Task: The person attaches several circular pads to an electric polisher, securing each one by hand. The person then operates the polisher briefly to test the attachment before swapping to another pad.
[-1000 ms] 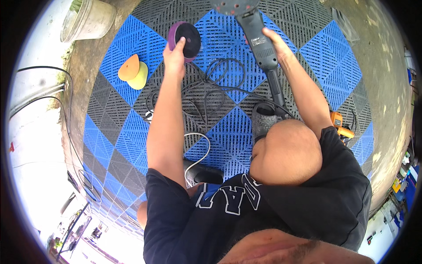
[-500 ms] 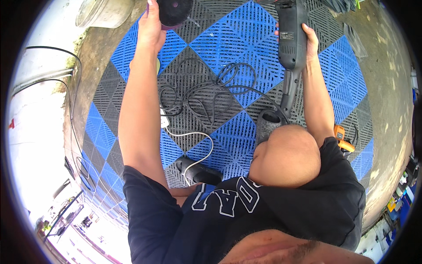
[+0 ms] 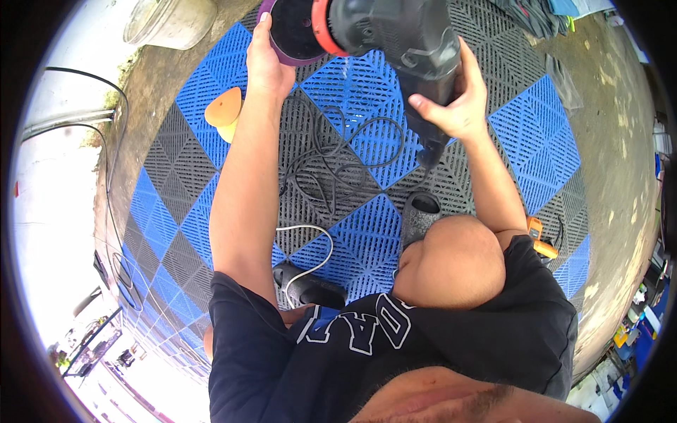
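My left hand (image 3: 267,69) is closed on the rim of a round polishing pad (image 3: 290,32) with a purple edge and a dark face turned to the right. My right hand (image 3: 462,102) wraps round the body of a black corded power polisher (image 3: 417,49), thumb across the near side. The polisher's round red-orange plate (image 3: 324,27) faces the pad and overlaps its right edge in view; whether they touch I cannot tell. An orange cone-shaped pad (image 3: 224,107) with a yellow part under it lies on the floor left of my left forearm.
A loose black cord (image 3: 317,180) lies tangled on the blue and grey floor tiles (image 3: 374,225). A white cable (image 3: 330,247) curves near my left sandal (image 3: 310,283). A whitish bucket (image 3: 173,21) stands far left. Orange items (image 3: 543,247) lie right of my knee; dark cloth (image 3: 525,14) lies far right.
The polisher has swung up and left, its red-orange plate now facing the pad. My left hand and the pad have come slightly right and nearer. The orange pad has come into view.
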Available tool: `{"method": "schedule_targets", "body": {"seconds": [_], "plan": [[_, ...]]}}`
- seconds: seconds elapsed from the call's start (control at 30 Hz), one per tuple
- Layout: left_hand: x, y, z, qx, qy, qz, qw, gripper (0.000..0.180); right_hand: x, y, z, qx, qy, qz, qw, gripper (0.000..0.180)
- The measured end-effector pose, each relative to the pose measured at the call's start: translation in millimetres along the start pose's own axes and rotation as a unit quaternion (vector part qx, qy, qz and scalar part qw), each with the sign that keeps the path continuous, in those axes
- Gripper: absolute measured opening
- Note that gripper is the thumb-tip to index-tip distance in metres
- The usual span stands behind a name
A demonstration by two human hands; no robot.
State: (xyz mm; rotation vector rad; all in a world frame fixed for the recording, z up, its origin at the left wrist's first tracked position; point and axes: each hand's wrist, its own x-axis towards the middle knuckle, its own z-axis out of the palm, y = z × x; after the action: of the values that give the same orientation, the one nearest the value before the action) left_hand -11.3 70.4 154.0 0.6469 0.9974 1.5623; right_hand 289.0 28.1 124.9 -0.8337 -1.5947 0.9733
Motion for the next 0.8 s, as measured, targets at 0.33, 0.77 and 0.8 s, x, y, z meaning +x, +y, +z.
{"method": "schedule_targets", "body": {"seconds": [0.33,0.77,0.8], "plan": [[-20,5,18,0.046,0.027,0.033,0.998,0.053,5,-21,40,-0.162,0.006,-0.092,0.982,0.105],[-26,11,24,0.032,0.003,0.039,0.999,0.053,6,-30,41,-0.193,0.01,-0.082,0.978,0.104],[-27,11,24,0.031,0.006,0.036,0.999,0.053,6,-30,41,-0.184,0.01,-0.082,0.98,0.103]]}}
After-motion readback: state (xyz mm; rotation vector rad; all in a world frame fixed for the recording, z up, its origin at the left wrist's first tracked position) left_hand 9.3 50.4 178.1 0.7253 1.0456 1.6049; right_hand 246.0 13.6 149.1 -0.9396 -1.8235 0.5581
